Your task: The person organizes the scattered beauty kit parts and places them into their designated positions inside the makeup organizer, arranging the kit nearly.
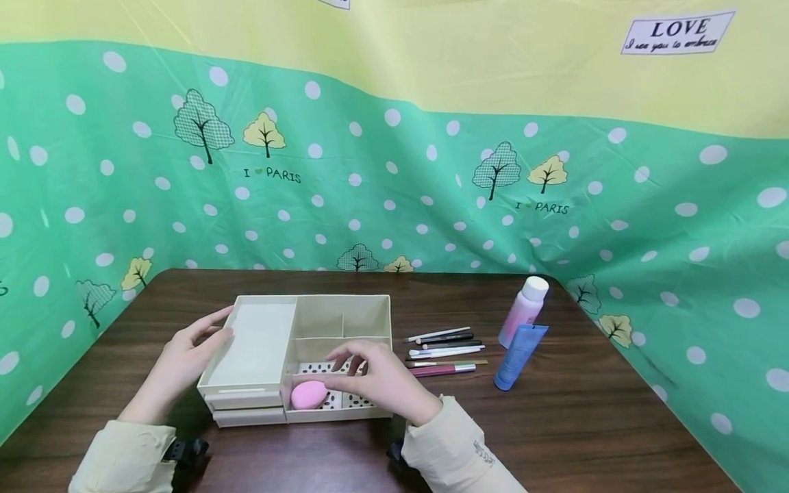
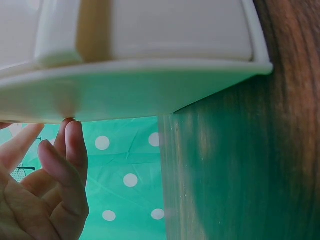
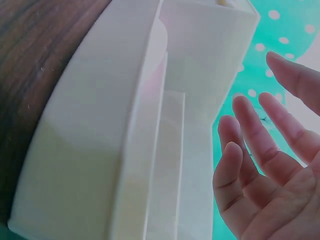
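Observation:
A cream desktop organizer (image 1: pixel 251 346) with two drawers at its left and open compartments at its right stands on the table. In its front compartment lies a pink makeup sponge (image 1: pixel 307 396). My left hand (image 1: pixel 188 359) rests its fingertips against the organizer's left side; the left wrist view shows the fingers (image 2: pixel 75 150) touching that wall (image 2: pixel 125 90). Over the right front compartments hovers my right hand (image 1: pixel 379 376), its loosely bent fingers by the sponge and holding nothing. The right wrist view has this hand (image 3: pixel 270 170) above the organizer's front wall (image 3: pixel 90 140).
Several makeup brushes (image 1: pixel 446 352) lie right of the organizer, with a pink tube (image 1: pixel 440 370) in front. Farther right stand a pink bottle with a white cap (image 1: pixel 524 311) and a blue tube (image 1: pixel 520 356). A polka-dot curtain (image 1: pixel 394 185) hangs behind the brown table (image 1: pixel 555 438).

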A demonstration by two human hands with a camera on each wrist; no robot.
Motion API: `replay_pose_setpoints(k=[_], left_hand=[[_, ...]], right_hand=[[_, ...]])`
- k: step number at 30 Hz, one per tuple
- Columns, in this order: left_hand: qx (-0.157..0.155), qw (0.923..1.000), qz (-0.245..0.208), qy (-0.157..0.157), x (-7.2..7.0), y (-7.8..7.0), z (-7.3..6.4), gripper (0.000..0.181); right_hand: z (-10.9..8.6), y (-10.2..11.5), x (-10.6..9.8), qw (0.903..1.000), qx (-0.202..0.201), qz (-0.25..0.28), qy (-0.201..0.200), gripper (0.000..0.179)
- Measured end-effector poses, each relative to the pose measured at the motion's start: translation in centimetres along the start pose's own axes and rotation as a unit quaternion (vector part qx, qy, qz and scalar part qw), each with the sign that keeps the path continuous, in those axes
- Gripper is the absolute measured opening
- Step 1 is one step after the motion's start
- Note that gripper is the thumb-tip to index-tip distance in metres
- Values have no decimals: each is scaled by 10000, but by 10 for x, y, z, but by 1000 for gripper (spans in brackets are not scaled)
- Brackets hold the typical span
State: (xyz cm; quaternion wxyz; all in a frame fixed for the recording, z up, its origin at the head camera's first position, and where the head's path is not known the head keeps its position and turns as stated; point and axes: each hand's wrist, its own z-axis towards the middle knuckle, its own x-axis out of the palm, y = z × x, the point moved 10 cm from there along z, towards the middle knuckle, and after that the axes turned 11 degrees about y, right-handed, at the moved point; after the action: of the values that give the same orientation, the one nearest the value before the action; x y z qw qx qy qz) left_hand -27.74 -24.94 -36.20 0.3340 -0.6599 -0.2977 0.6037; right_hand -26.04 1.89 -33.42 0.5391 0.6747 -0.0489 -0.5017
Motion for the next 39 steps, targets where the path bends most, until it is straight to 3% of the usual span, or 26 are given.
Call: replay_pose_setpoints(k=[20,39], left_hand=[[-58,10000,-40,48,-2,0,-1,58],[11,10000,-7,-26,-1,-1,0,57]], right_hand=[[-34,-25,-48,9989,277,-106,-372,23],[-57,-70,-85,9916,810,-541,-854,23]])
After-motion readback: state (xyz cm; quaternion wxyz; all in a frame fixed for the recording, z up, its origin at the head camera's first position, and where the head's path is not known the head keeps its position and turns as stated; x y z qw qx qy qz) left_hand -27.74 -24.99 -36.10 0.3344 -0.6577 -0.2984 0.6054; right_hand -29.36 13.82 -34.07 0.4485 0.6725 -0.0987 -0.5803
